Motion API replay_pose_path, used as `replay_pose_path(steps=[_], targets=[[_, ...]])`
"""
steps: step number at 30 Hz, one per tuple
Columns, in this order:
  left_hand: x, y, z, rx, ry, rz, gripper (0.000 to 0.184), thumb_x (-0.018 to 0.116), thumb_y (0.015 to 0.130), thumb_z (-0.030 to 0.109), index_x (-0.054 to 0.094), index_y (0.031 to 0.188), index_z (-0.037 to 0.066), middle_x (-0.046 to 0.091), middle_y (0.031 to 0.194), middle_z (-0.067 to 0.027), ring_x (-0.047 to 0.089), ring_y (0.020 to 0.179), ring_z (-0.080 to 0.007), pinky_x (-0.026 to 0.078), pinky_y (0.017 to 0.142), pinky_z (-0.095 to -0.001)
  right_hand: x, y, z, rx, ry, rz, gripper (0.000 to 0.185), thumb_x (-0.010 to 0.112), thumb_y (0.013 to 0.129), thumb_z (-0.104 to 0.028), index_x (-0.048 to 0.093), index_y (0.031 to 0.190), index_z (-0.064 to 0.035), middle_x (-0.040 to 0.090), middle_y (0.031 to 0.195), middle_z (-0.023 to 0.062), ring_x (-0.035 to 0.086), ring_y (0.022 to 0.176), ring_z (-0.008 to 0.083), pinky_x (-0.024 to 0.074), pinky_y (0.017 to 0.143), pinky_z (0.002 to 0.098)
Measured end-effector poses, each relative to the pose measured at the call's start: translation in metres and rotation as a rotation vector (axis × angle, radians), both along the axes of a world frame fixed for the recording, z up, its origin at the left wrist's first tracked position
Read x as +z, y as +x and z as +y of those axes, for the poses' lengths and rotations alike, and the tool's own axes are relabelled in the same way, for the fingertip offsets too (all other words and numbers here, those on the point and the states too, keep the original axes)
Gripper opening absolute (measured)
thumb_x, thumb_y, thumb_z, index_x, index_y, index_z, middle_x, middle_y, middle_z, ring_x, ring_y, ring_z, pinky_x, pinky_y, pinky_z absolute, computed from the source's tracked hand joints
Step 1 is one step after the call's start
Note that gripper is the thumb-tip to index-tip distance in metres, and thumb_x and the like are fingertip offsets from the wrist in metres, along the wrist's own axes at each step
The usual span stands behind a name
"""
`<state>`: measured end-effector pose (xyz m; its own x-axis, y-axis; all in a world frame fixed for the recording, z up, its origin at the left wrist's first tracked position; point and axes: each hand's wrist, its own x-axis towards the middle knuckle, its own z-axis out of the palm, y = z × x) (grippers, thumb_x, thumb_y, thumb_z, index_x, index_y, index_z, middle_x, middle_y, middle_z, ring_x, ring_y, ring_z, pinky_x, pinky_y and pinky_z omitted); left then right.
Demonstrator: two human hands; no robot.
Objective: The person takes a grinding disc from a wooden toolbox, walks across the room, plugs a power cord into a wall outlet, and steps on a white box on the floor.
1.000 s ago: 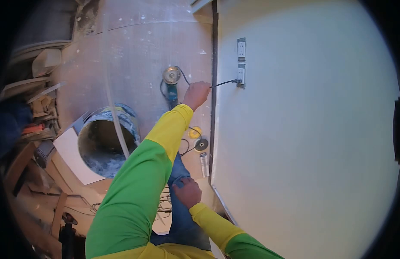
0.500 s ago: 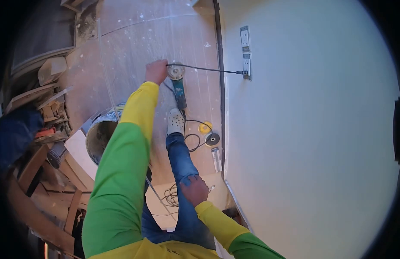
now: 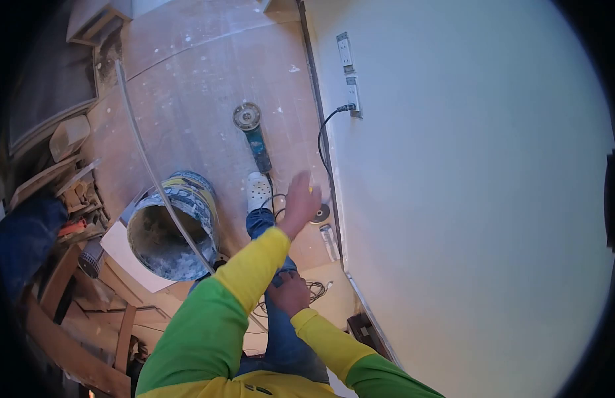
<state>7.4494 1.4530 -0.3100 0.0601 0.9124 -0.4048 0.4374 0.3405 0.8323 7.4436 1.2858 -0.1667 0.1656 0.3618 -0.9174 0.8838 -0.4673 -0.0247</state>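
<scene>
My left hand, smeared by motion, reaches over a small yellow disc on the floor; the hand hides most of it, and I cannot tell whether the fingers hold it. A black-centred disc lies just beside this hand. My right hand rests on my bent knee, fingers laid over the jeans, holding nothing. An angle grinder lies beyond my white clog, its round disc pointing away from me. A black power cord hangs from the wall outlet, its plug inserted.
A plaster-smeared bucket lies on its side at left, with a long straight bar crossing in front. Wood scraps are piled farther left. A pale wall fills the right. Coiled cable lies behind my right hand.
My left hand has let go of the power cord and moved back toward the discs on the floor. The cord now hangs slack by the wall. My right hand stays on the knee.
</scene>
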Motion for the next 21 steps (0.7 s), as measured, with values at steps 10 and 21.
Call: replay_pose_path(steps=[10, 21], targets=[[-0.066, 0.051, 0.201, 0.004, -0.066, -0.272, 0.032, 0.067, 0.086, 0.024, 0.066, 0.109, 0.002, 0.067, 0.092, -0.0137, 0.061, 0.082, -0.0269, 0.049, 0.078, -0.0361, -0.004, 0.014, -0.008, -0.023, 0.086, -0.005, 0.048, 0.061, 0.080, -0.042, 0.059, 0.115, -0.0086, 0.055, 0.122, 0.0178, 0.059, 0.104, 0.0387, 0.0518, 0.085, 0.0475], [-0.071, 0.053, 0.212, -0.043, -0.194, -0.336, 0.030, 0.069, 0.083, 0.030, 0.070, 0.098, 0.004, 0.070, 0.086, -0.0124, 0.066, 0.081, -0.0253, 0.051, 0.072, -0.0327, -0.004, 0.012, -0.012, -0.021, 0.145, -0.020, 0.042, 0.063, 0.078, -0.038, 0.062, 0.106, -0.0070, 0.058, 0.115, 0.0177, 0.060, 0.097, 0.0379, 0.0528, 0.080, 0.0473]])
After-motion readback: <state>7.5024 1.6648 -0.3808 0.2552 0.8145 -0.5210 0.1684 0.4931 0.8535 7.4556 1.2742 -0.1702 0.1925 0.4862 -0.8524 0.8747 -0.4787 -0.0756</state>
